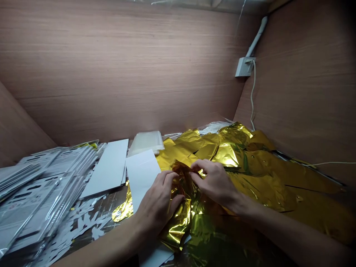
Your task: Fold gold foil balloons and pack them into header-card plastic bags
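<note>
Both hands work on a crumpled gold foil balloon or sheet (180, 218); which of the two I cannot tell. My left hand (160, 198) curls over its left side, with thumb and fingers closed on the foil. From the right, my right hand (213, 181) pinches a gathered dark edge of it between thumb and fingers. Under the left hand, a white card (143, 172) lies at an angle. A rounded gold foil piece (124, 207) pokes out left of that card. More shiny gold foil sheets (264, 181) spread beyond and to the right of the hands.
Stacked clear plastic packets with printed cards (52, 185) fill the left side. White boards (107, 167) and a translucent plastic stack (146, 141) lie behind. White paper cut-outs (86, 218) are scattered in front. A power socket (245, 66) with a hanging cable (252, 94) is on the wooden wall.
</note>
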{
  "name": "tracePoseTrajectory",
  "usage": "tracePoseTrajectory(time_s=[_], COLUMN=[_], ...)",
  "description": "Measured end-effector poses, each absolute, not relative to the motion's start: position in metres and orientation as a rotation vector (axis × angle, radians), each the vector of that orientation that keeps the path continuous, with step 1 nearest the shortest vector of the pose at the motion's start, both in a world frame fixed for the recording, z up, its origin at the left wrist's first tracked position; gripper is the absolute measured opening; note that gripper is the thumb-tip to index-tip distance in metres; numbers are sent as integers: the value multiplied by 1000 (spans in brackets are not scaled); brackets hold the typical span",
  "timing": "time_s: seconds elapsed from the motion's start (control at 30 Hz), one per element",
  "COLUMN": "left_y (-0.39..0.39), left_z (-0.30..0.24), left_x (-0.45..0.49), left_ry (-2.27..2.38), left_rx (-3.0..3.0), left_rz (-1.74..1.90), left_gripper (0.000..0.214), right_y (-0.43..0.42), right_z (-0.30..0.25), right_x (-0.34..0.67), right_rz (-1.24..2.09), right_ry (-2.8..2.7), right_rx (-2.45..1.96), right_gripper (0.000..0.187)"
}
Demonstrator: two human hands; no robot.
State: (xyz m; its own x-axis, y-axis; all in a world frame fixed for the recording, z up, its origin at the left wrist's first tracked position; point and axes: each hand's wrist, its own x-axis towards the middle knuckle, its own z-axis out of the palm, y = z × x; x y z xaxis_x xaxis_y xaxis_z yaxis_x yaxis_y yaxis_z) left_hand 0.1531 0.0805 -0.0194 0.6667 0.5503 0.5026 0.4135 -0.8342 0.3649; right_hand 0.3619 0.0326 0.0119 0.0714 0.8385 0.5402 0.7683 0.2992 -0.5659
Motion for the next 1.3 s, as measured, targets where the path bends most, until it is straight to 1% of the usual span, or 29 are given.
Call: tracePoseTrajectory(time_s=[0.07,0.17,0.23,0.3,0.33,0.4,0.47,0.53,0.6,0.67,0.77,0.87,0.93,1.0,1.1,1.17,1.23,1.3], left_y=[78,75,73,72,71,70,67,64,60,58,56,57,57,55,46,37,27,19], left_z=[-19,-17,-17,-16,-15,-13,-10,-7,-6,-7,-13,-17,-16,-12,-6,-6,-9,-15], left_x=[151,148,147,146,146,147,149,150,151,151,152,154,155,154,150,144,138,130], left_ry=[799,857,865,822,780,694,642,641,668,697,732,770,781,765,630,550,559,582], left_rx=[2663,2672,2683,2689,2692,2697,2711,2733,2760,2800,2887,2968,3011,3085,3242,3283,3271,3231], left_rz=[919,906,817,721,688,664,640,598,565,542,510,530,540,516,331,216,253,374], left_gripper=[49,46,31,12,8,16,23,25,22,23,33,41,39,31,16,11,18,34], right_y=[33,38,42,44,45,45,44,44,44,44,42,41,40,41,40,37,31,24], right_z=[11,4,-3,-8,-10,-11,-11,-9,-7,-6,-4,-3,-4,-6,-11,-14,-14,-13], right_x=[362,368,373,377,378,378,375,372,370,369,366,360,356,353,351,350,348,344], right_rz=[290,559,682,775,802,822,812,822,831,799,605,457,476,453,271,115,-83,-321], right_ry=[-1614,-1471,-1427,-1411,-1407,-1407,-1409,-1395,-1380,-1392,-1475,-1560,-1596,-1624,-1697,-1795,-1947,-2143], right_rx=[-1513,-1565,-1559,-1547,-1545,-1557,-1587,-1613,-1630,-1672,-1747,-1723,-1696,-1684,-1647,-1576,-1442,-1247], right_gripper=[10,35,47,54,58,64,66,64,61,62,64,58,51,47,41,34,23,14])
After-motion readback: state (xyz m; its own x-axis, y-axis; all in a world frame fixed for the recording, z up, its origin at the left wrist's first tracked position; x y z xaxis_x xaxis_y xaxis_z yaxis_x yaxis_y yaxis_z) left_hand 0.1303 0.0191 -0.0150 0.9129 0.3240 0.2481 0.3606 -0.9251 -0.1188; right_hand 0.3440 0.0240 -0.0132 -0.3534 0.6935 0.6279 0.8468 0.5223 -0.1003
